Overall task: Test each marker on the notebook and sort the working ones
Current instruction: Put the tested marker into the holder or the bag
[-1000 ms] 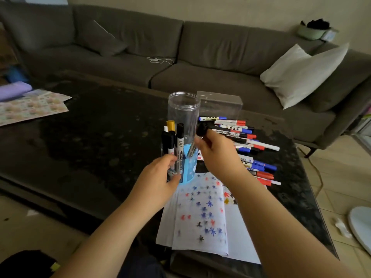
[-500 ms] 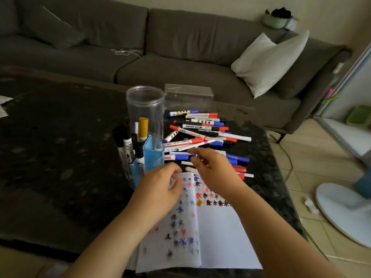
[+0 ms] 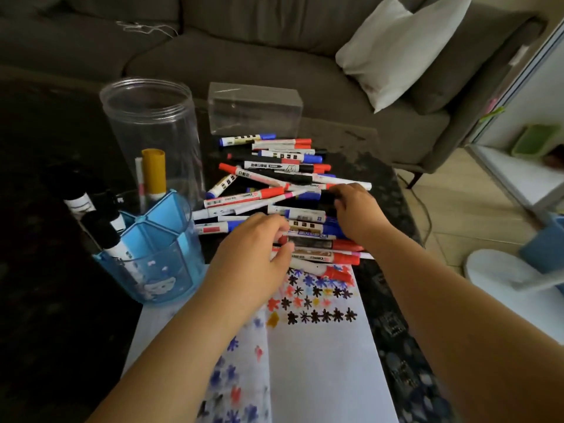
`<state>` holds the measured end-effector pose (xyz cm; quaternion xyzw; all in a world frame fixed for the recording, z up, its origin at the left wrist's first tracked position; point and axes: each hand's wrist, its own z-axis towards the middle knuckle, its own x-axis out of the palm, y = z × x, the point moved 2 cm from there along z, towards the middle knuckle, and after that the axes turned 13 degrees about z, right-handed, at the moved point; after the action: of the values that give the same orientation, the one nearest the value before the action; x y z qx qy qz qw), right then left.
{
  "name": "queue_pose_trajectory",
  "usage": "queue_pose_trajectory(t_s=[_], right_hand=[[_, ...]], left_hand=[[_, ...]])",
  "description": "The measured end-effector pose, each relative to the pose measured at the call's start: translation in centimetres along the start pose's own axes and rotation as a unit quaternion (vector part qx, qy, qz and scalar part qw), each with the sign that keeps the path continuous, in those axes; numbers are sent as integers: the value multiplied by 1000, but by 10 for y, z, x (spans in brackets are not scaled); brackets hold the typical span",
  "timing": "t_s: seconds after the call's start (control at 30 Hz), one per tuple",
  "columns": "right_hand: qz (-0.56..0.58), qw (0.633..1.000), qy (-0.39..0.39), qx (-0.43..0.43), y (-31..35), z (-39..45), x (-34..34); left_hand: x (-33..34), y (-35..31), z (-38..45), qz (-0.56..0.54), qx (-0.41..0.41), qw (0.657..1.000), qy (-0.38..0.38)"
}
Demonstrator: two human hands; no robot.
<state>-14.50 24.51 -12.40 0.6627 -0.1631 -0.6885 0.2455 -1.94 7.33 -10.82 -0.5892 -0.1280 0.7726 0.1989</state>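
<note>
On the dark desk (image 3: 378, 178), past the notebook: loose markers (image 3: 283, 190) lie in one heap, more than twenty, mostly red- and blue-capped; exact count unclear where they overlap.
Notebook (image 3: 320, 361): one, open at the near edge, touching the heap; pages carry red, blue, black and yellow star marks.
Left hand (image 3: 253, 254): over the heap's near side, fingers curled down onto the markers; whether this grip pinches one, I cannot tell.
Right hand (image 3: 357, 215): on the heap's right side, fingers bent onto markers; grip not clear either.
Blue holder (image 3: 158, 257): one, left of the heap, with compartments; roughly five markers upright, black-capped ones on its left, one yellow-capped (image 3: 154, 172) at the back.
Clear jar (image 3: 152, 129): one, upright behind the holder.
Clear box (image 3: 254, 108): one, beyond the heap.
Sofa (image 3: 244, 65): one, with one white cushion (image 3: 403, 44).
</note>
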Motion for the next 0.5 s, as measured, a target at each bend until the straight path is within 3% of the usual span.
queue_pose_trajectory(t_s=[0.3, 0.5], right_hand=[[-80, 994, 68, 4, -2, 31, 8], [24, 999, -5, -31, 11, -5, -33]], left_hand=[[4, 3, 6, -10, -25, 999, 20], [-7, -5, -3, -34, -13, 999, 13]])
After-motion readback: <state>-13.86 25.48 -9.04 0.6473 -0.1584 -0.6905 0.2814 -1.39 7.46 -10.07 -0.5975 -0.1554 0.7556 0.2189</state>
